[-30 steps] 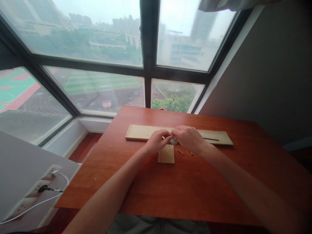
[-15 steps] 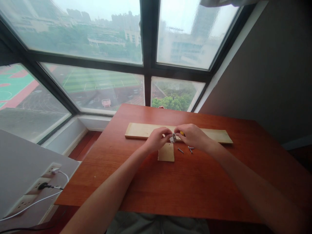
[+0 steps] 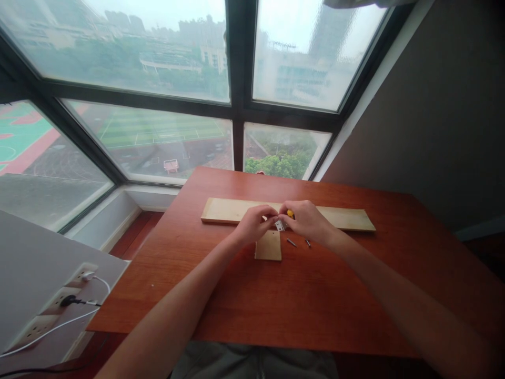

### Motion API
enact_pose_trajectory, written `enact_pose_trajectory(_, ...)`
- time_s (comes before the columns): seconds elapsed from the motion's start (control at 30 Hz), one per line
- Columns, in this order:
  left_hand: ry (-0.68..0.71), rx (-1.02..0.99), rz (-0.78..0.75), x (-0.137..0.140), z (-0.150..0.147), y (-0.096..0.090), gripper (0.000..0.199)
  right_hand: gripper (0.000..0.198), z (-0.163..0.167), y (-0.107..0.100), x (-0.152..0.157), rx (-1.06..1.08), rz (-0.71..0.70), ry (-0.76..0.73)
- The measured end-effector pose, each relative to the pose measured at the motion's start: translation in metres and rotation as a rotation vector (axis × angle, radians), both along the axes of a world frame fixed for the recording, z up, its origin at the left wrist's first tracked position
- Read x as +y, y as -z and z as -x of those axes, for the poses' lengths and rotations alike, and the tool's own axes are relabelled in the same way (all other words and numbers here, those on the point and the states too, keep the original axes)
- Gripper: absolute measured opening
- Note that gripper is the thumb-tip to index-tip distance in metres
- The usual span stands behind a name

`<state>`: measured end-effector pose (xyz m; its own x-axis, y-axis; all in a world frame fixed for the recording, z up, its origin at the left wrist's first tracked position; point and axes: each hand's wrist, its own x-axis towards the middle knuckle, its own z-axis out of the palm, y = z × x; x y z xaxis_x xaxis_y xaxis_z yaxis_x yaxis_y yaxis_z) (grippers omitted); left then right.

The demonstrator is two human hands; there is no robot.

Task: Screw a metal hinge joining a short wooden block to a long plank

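Note:
Over the middle of the long board, my left hand (image 3: 256, 223) is closed, thumb and fingertips pinching a small silver metal hinge (image 3: 280, 226) with holes in it. My right hand (image 3: 304, 218) is closed too, its fingertips at the hinge and meeting those of the left. Something yellow (image 3: 291, 213) shows behind the right fingers; its kind and whether it is held are hidden. The long pale wooden board (image 3: 224, 210) lies across the table behind both hands. Just below the hinge is a small wooden piece (image 3: 268, 246) with a hole near its top edge.
Two screws lie on the table: one screw (image 3: 291, 242) beside the small wooden piece, another screw (image 3: 307, 243) under the right wrist. The reddish-brown table (image 3: 236, 300) stands against large windows (image 3: 165, 137). Wall sockets (image 3: 73, 300) with plugged-in cables are at the left.
My right hand has shifted slightly left, closing over more of the hinge, with its fingertips now against the left ones. Where crossed screws showed at the right, only one is visible.

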<state>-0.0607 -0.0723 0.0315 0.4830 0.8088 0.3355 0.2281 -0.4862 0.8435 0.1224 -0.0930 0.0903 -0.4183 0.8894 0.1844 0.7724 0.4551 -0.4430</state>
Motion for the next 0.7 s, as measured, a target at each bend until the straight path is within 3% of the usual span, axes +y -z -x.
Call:
enact_pose_trajectory(0.3, -0.06, 0.009, 0.016, 0.0019, 0.0016, 0.0002, 0.02, 0.006, -0.0057, -0.0013, -0.0017, 0.004, -0.05, -0.069)
enact_pose_trajectory(0.7, -0.033, -0.002, 0.109, 0.0021, 0.0021, 0.0027, 0.023, 0.01, -0.0094, 0.0029, -0.0001, -0.023, -0.083, -0.097)
